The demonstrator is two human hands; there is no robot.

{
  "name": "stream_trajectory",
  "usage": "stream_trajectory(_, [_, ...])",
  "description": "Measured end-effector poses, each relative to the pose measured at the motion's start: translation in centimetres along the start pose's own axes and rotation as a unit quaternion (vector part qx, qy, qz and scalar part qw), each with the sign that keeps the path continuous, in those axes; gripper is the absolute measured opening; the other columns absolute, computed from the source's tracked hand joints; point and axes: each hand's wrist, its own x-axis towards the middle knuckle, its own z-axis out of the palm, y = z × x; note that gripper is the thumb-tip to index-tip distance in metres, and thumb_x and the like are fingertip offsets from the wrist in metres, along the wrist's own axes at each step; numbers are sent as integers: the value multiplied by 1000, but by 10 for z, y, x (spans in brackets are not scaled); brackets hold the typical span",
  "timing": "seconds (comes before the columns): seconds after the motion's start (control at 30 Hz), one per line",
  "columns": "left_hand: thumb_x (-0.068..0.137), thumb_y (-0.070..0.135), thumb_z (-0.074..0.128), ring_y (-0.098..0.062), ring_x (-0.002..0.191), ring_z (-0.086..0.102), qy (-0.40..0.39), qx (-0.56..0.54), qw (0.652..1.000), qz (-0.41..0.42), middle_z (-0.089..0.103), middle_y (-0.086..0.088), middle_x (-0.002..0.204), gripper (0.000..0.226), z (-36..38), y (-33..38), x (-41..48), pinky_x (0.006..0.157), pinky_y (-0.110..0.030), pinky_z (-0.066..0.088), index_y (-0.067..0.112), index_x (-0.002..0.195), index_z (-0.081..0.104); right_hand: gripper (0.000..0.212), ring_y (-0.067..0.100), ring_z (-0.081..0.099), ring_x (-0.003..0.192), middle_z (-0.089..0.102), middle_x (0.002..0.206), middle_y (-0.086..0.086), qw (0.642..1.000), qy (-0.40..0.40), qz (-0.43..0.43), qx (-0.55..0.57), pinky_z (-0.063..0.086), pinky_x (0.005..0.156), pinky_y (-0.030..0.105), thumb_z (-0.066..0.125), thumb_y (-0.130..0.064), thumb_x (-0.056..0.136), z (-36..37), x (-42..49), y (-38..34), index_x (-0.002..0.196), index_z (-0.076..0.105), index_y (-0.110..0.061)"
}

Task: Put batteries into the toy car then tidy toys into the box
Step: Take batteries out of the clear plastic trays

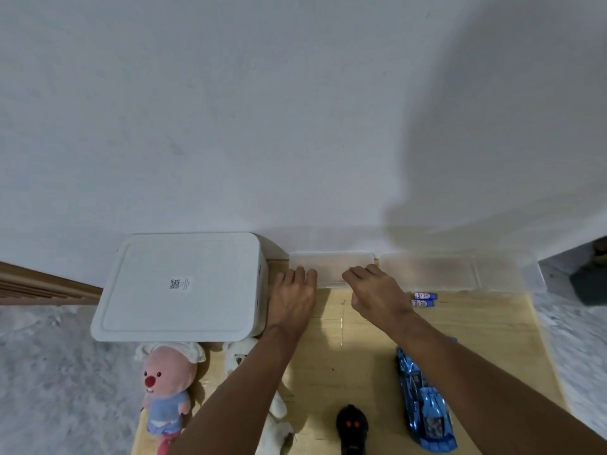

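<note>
A blue toy car (423, 412) lies on the wooden table at the right, nose toward me. Two blue-and-white batteries (423, 299) lie side by side farther back. A small clear plastic box (331, 266) stands against the wall. My left hand (292, 297) holds its front left edge with curled fingers. My right hand (371, 290) holds its front right edge the same way. A pink plush toy (167, 389) lies at the near left, and a white plush toy (243, 356) shows partly under my left forearm. A black remote (351, 425) lies at the near middle.
A white box with a shut lid (180, 287) stands at the table's back left, touching the wall. A larger clear container (460, 270) sits right of the small one. The wooden table (486, 323) ends at the right, with grey floor beyond.
</note>
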Motion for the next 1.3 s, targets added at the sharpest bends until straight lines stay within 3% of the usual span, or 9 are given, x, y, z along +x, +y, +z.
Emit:
stream_trajectory(0.17, [67,-5,74,-30,77,69,-36,-64,996,-53,71,-10,86,27,0,2,-2,69,-40,57,9,89,70,36,30,62,93,69,103,3,1000,0,13,27,57,69,41,63,-1,73,3,3,2,108,67,-12])
stream_trajectory(0.33, [93,37,69,-29,125,53,-79,-122,986,-84,62,-7,140,50,5,-2,-5,105,-39,44,12,136,61,41,24,55,107,65,117,-3,999,-15,15,24,54,81,38,55,-7,82,0,5,3,121,61,-17])
stream_trajectory(0.43, [105,46,49,-28,133,44,-67,-139,984,-92,54,-5,149,49,7,-4,-7,112,-36,37,15,143,54,41,23,54,109,65,120,-3,999,-23,20,14,53,83,37,55,-8,84,-1,5,3,124,60,-18])
stream_trajectory(0.6, [106,44,50,-24,135,38,-43,-171,977,-124,47,-1,149,41,5,0,-8,111,-32,35,21,140,50,43,22,55,112,64,124,-5,1000,-18,19,3,54,85,36,54,-7,87,-7,4,4,128,59,-20])
stream_trajectory(0.8, [104,44,56,-24,135,38,-21,-199,969,-143,35,-5,155,55,-1,0,-6,112,-33,38,23,150,37,40,21,57,114,66,122,-6,998,22,8,53,54,82,38,59,-13,91,-27,3,9,130,59,-22])
stream_trajectory(0.9, [98,49,66,-27,136,40,-4,-200,968,-149,26,-9,160,73,-4,2,-6,105,-36,46,27,156,28,28,27,64,99,67,109,-1,989,133,-12,63,55,75,37,72,-1,80,-33,-2,12,102,65,-16])
stream_trajectory(1.0, [91,43,74,-31,137,45,6,-196,970,-141,23,-12,164,89,-3,6,-8,93,-37,54,34,155,13,29,28,61,91,65,104,4,974,227,14,-22,51,82,43,84,0,69,-29,-4,13,86,74,-21])
stream_trajectory(1.13, [91,39,75,-34,144,41,5,-202,970,-137,5,-11,170,98,-1,6,-8,89,-38,59,39,157,2,43,27,59,86,59,100,6,970,240,30,-16,51,71,41,91,-15,70,-26,-3,10,109,76,-26])
stream_trajectory(1.3, [89,38,79,-35,143,42,22,-230,964,-132,-9,-9,171,112,-2,3,-8,93,-43,60,47,160,-7,87,29,54,107,50,130,9,987,131,61,-63,49,82,43,89,-36,69,-22,-9,5,145,48,-31])
